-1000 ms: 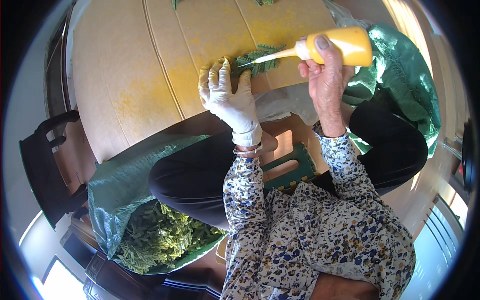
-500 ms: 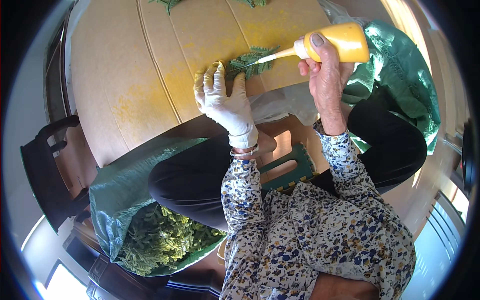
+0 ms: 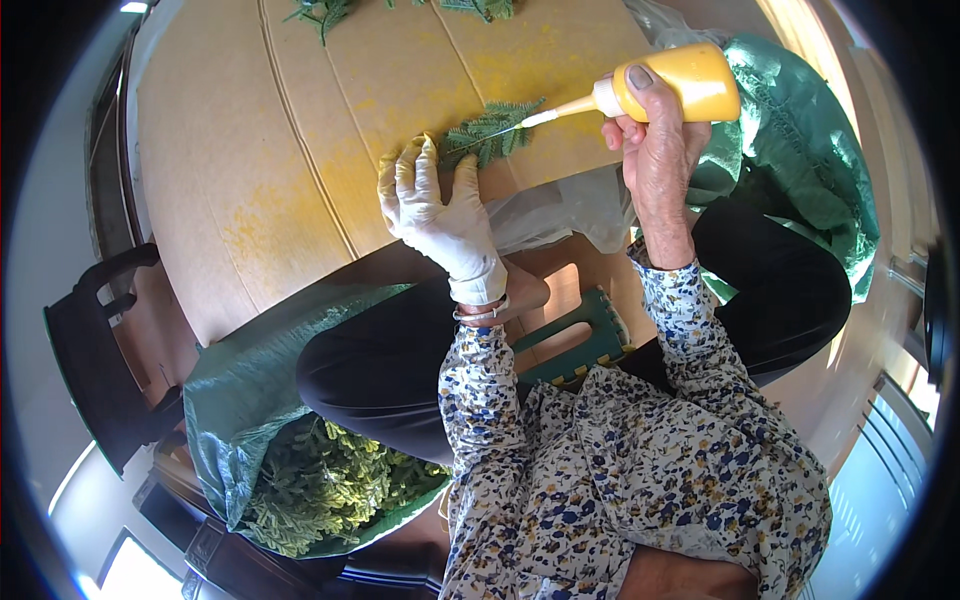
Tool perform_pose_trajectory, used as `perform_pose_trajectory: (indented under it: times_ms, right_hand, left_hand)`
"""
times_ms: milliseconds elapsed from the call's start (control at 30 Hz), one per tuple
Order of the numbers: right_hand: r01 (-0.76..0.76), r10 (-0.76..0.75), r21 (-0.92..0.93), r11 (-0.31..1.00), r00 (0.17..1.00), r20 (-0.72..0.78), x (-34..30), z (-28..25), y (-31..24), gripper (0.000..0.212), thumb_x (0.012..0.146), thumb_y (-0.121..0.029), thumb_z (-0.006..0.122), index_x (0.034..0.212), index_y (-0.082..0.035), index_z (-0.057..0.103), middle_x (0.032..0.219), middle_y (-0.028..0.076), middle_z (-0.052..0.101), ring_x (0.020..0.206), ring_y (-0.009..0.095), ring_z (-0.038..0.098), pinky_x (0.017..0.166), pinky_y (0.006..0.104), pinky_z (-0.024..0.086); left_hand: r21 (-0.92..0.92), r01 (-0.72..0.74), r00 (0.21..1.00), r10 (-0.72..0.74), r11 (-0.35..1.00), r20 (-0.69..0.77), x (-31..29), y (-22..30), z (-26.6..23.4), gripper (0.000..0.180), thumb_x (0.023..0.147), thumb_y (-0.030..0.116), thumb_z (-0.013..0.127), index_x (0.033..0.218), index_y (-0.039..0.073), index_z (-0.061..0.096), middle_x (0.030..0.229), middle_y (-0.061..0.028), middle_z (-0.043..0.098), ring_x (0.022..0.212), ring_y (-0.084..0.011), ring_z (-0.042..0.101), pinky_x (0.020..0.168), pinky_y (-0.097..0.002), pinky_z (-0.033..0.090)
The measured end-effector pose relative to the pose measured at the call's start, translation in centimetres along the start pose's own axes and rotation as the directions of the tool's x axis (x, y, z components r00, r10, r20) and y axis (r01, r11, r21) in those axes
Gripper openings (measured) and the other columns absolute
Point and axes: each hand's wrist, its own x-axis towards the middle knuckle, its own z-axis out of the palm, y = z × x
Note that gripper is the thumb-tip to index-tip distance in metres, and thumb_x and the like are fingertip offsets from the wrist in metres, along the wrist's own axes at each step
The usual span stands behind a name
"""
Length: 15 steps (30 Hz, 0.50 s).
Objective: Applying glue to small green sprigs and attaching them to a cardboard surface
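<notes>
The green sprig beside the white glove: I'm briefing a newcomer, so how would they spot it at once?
Start with the big, yellow-stained cardboard sheet at the top. Near its lower edge is the white-gloved left grip, and the small, flat, feathery green sprig lies just up and to its right. Unlike the sprigs at the picture's top edge, it has the yellow bottle aimed across it.

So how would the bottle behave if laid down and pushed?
The bottle would probably roll, given its rounded sides. It may feel weighty, as yellow seems to fill it. Its slender nozzle could bend if knocked.
</notes>
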Motion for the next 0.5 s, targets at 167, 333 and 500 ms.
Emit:
perform_pose_trajectory:
  times_ms: [167, 333, 500]
  right_hand:
    - [-0.001, 0.001, 0.004, 1.000, 1.000, -0.005, 0.3, -0.3, -0.3, 0.017, 0.082, -0.017, 0.065, 0.084, -0.004, 0.054, 0.070, 0.000, 0.052, 0.047, 0.004, 0.036, 0.043, 0.0230, 0.036]
    - [-0.014, 0.014, 0.008, 1.000, 0.999, -0.039, 0.7, -0.8, -0.7, 0.018, 0.082, -0.017, 0.066, 0.085, -0.003, 0.054, 0.069, 0.000, 0.051, 0.047, 0.004, 0.036, 0.043, 0.0229, 0.036]
    - [0.004, -0.003, 0.011, 1.000, 0.999, -0.043, 1.1, -1.3, -0.9, 0.019, 0.081, -0.017, 0.066, 0.086, -0.003, 0.054, 0.068, 0.000, 0.051, 0.047, 0.004, 0.036, 0.044, 0.0229, 0.035]
  left_hand:
    - [-0.012, -0.003, 1.000, 0.003, 1.000, -0.009, -0.1, 0.0, 0.0, 0.044, 0.057, 0.004, 0.079, 0.100, 0.006, 0.068, 0.104, -0.0042, 0.065, 0.109, -0.0280, 0.053, 0.092, -0.0397, 0.043]
    - [-0.017, 0.022, 1.000, -0.022, 1.000, -0.001, -0.3, -0.2, 0.0, 0.044, 0.058, 0.003, 0.079, 0.101, 0.006, 0.068, 0.105, -0.0039, 0.065, 0.109, -0.0281, 0.053, 0.093, -0.0397, 0.042]
    - [-0.027, 0.030, 1.000, -0.030, 0.999, -0.004, -0.4, -0.3, -0.1, 0.044, 0.059, 0.003, 0.079, 0.101, 0.006, 0.068, 0.106, -0.0041, 0.065, 0.109, -0.0281, 0.053, 0.094, -0.0395, 0.042]
